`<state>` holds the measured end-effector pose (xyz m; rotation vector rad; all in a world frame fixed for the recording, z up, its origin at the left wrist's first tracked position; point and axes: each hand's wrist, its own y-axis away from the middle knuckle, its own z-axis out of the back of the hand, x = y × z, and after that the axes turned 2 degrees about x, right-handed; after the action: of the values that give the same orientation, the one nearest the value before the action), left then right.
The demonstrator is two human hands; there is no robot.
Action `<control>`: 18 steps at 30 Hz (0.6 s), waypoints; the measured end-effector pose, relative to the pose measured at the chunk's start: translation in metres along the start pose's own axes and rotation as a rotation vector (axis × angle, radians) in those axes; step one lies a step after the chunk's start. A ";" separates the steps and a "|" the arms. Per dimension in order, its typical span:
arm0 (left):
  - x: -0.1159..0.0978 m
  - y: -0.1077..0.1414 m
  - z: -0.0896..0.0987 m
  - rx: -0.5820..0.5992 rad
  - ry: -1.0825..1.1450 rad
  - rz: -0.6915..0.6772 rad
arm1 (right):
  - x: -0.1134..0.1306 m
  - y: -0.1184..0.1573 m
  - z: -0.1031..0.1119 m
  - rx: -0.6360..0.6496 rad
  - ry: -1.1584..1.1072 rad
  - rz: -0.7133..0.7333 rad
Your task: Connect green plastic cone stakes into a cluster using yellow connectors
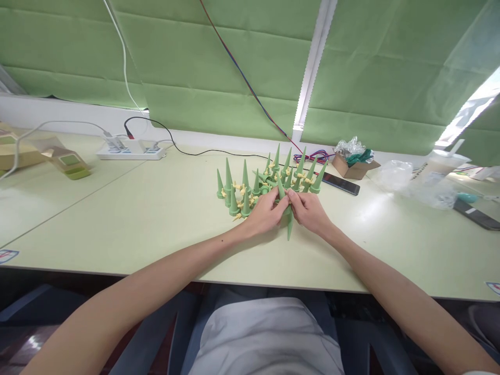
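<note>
Both my hands meet over the table at the near edge of a cluster of green cone-shaped plastic spikes. My left hand point(266, 212) is closed around a green spike point(280, 188), its tip pointing up and away from me. Against the right side of that spike, my right hand point(310, 211) is closed in a pinch; what lies between its fingertips is hidden. Another green spike point(289, 227) lies just below the hands, point toward me. Several upright spikes point(245, 177) stand behind and to the left, many with small yellow valve-like pieces point(235, 186) on or beside them.
Right of the cluster lie a black phone point(340, 183), a small cardboard box point(354, 166) with plastic wrapping, and a cup point(439, 169) with a straw among clear bags. A power strip point(130, 152) with cables sits back left. Red-blue wires point(316, 156) coil behind the spikes.
</note>
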<state>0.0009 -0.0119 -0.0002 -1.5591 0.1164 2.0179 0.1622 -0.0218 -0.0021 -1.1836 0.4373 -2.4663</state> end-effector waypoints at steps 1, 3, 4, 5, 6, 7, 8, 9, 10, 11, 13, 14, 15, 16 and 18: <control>0.000 0.000 0.000 -0.001 -0.001 0.005 | 0.000 0.000 0.000 0.006 0.003 0.007; 0.000 0.000 0.000 -0.004 -0.004 0.014 | 0.000 0.000 0.000 0.025 0.006 0.025; 0.000 0.000 0.000 -0.005 -0.005 0.018 | 0.000 0.000 0.000 0.036 0.006 0.031; 0.000 0.000 0.000 -0.005 -0.005 0.019 | 0.000 0.000 0.001 0.046 0.003 0.034; 0.000 0.000 0.000 -0.004 -0.004 0.019 | 0.000 0.000 0.001 0.053 -0.001 0.035; 0.000 0.000 0.000 -0.002 -0.004 0.018 | 0.000 0.000 0.001 0.059 -0.005 0.035; 0.001 0.000 0.000 -0.001 -0.006 0.017 | 0.000 0.000 0.001 0.064 -0.009 0.036; 0.001 0.000 0.000 0.000 -0.010 0.015 | -0.001 0.001 0.001 0.067 -0.013 0.037; 0.001 -0.001 0.000 0.000 -0.015 0.015 | -0.001 0.001 0.001 0.069 -0.017 0.038; 0.001 -0.001 0.000 0.002 -0.020 0.014 | -0.001 0.001 0.001 0.072 -0.021 0.039; 0.001 -0.001 0.000 0.002 -0.023 0.014 | -0.001 0.001 0.001 0.076 -0.029 0.036; 0.001 -0.001 0.000 0.002 -0.021 0.014 | -0.001 0.001 0.001 0.078 -0.033 0.033; 0.001 -0.001 0.000 0.002 -0.019 0.014 | -0.001 0.001 0.001 0.081 -0.036 0.030; 0.001 -0.001 0.000 0.001 -0.019 0.013 | -0.001 0.001 0.001 0.083 -0.040 0.028; 0.001 -0.001 -0.001 -0.002 -0.022 0.014 | 0.000 0.001 0.001 0.084 -0.044 0.027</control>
<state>0.0017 -0.0112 -0.0010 -1.5405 0.1167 2.0463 0.1635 -0.0225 -0.0022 -1.1882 0.3313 -2.4061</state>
